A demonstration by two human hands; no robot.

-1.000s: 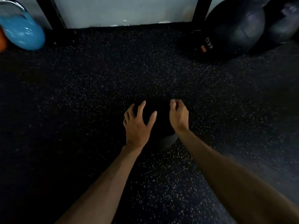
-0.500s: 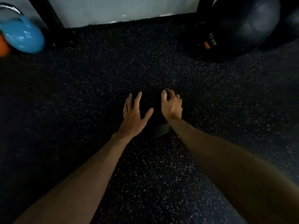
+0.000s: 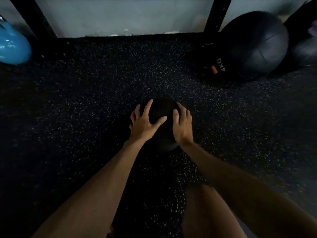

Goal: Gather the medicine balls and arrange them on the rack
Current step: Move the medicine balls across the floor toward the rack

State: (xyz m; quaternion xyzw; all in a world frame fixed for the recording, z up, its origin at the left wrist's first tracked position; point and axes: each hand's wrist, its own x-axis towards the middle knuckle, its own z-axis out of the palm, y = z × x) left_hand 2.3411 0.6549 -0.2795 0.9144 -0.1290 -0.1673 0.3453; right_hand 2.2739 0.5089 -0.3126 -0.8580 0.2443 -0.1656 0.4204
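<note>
A small black medicine ball (image 3: 162, 109) lies on the dark speckled floor at the middle of the head view. My left hand (image 3: 144, 122) rests on its left top with fingers splayed and fairly straight, thumb reaching across the ball. My right hand (image 3: 182, 126) covers its right side, fingers curled over the curve. A large black medicine ball marked 4KG (image 3: 253, 47) sits on the floor at the far right, beside a black rack post (image 3: 212, 14). A second dark ball (image 3: 305, 48) shows at the right edge.
A blue kettlebell (image 3: 12, 45) stands at the far left by another black post (image 3: 34, 16). A pale wall (image 3: 128, 14) closes the back. My bare leg (image 3: 205, 212) shows under my right forearm. Rubber floor (image 3: 85, 100) spreads around the ball.
Both hands have closed in on the small ball, the left thumb reaching further across its top. The ball sits where it was; the view has shifted slightly.
</note>
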